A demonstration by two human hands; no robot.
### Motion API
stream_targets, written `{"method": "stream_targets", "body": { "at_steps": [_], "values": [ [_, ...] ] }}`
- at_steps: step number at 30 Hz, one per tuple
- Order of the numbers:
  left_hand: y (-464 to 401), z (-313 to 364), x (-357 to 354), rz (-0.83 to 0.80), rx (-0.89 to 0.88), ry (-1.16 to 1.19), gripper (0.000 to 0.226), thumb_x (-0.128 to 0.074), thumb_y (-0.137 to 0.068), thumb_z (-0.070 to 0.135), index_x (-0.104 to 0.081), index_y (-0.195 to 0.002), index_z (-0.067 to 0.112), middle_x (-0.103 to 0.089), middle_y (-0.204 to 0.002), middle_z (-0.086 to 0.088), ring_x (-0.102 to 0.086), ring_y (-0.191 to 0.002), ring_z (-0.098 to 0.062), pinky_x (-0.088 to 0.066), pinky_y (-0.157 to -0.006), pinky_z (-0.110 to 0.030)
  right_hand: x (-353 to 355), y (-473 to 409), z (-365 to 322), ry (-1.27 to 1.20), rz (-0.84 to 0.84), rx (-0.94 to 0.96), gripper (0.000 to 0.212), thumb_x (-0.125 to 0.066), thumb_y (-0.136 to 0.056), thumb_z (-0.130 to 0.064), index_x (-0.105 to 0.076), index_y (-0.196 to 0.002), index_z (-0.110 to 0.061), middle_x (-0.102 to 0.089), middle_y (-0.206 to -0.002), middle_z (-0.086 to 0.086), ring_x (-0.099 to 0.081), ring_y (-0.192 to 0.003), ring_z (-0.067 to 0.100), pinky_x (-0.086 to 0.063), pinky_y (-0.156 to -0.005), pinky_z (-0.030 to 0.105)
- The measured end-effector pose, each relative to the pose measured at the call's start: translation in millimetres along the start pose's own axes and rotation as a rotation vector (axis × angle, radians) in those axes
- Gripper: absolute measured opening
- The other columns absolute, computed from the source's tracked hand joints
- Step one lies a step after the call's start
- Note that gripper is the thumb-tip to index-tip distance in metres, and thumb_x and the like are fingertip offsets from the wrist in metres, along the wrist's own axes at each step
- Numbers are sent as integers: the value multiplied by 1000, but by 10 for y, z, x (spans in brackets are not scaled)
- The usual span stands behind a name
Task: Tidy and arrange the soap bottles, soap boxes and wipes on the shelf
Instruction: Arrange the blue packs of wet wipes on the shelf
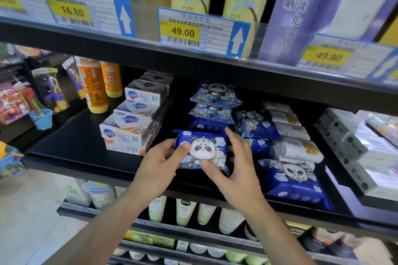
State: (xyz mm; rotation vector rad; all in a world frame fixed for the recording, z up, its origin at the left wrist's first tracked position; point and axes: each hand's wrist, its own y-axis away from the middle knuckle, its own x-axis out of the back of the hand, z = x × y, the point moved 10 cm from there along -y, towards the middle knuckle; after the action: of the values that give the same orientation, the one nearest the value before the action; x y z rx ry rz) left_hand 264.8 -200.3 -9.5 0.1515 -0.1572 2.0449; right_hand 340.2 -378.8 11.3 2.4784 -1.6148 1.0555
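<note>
Head view: both hands hold a blue panda wipes pack (202, 149) at the front of the black shelf (75, 146). The left hand (160, 164) pinches its left end; the right hand (234, 163), fingers spread, grips its right side. Safeguard soap boxes (131, 122) are stacked just to its left.

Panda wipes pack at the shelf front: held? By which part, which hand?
Yes. The left hand grips the panda wipes pack at its left end, thumb on the front; the right hand holds its right end, thumb at the bottom edge.
</note>
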Motion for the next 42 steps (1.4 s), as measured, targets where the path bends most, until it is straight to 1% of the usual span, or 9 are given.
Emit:
{"method": "stream_targets", "body": {
  "at_steps": [3,12,16,18,24,29,32,35,42],
  "values": [
    [9,27,-16,-16,-21,7,16,-57,-104,38,-71,-113,37,-79,-96,23,-70,-84,9,-48,-63,-9,25,-25,-208,177,-14,131,91,-75,-83,-60,-32,-159,-36,-26,-158,-21,-21,-150,2,-23,-121,23],
    [35,63,-13,17,-31,22,19,-56,-105,35,-75,-104,32,-78,-88,19,-69,-75,8,-49,-63,-10,-63,-43,-530,518,-281,322,75,-74,-77,-47,-47,-147,-40,-54,-139,-21,-45,-125,11,-31,-112,36],
    [10,-23,58,56,29,81,36,-46,-109,40,-76,-99,23,-78,-84,-6,-67,-70,-10,-51,-68,-30,150,-25,-553,445,-138,293,69,-75,-71,-46,-55,-137,-45,-57,-132,-26,-53,-118,11,-35,-107,34],
    [-9,-42,60,40,31,112,36,-42,-111,36,-75,-108,23,-80,-92,-6,-66,-75,-15,-49,-71,-35,381,-8,-513,369,-27,234,65,-75,-69,-44,-59,-131,-45,-59,-127,-26,-53,-118,8,-41,-105,36],
    [11,-41,20,-5,-11,28,29,-47,-109,24,-75,-106,25,-79,-94,3,-66,-79,-10,-49,-74,-30,1166,-40,-143,2,264,-146,44,-83,-78,-24,-68,-115,-40,-71,-106,-24,-66,-97,-5,-50,-79,19],
    [13,-64,-12,-40,0,-8,22,-55,-105,18,-75,-103,27,-78,-92,7,-66,-78,-3,-47,-74,-27,1532,-270,-94,184,445,-314,29,-79,-81,-38,-66,-107,-39,-64,-93,-28,-65,-100,14,-45,-86,25],
    [-3,-70,-6,-38,6,-12,21,-57,-104,17,-74,-102,28,-78,-91,6,-66,-78,-3,-47,-74,-25,1431,-609,-81,379,364,-398,42,-68,-74,-57,-67,-108,-32,-72,-111,-9,-63,-118,24,-47,-105,38],
    [-20,-66,0,-32,5,-23,21,-58,-104,15,-74,-102,28,-78,-90,6,-66,-77,-2,-48,-74,-23,1334,-808,-80,376,324,-482,46,-59,-60,-63,-69,-91,-31,-72,-120,2,-61,-122,29,-43,-110,41],
    [4,-81,2,-33,-11,-33,20,-59,-104,15,-74,-101,27,-78,-88,5,-67,-76,-2,-47,-76,-22,1172,-1050,82,620,272,-590,80,-60,-78,-75,-64,-135,-19,-49,-148,17,-42,-138,39,-37,-114,48]
  ]
}}
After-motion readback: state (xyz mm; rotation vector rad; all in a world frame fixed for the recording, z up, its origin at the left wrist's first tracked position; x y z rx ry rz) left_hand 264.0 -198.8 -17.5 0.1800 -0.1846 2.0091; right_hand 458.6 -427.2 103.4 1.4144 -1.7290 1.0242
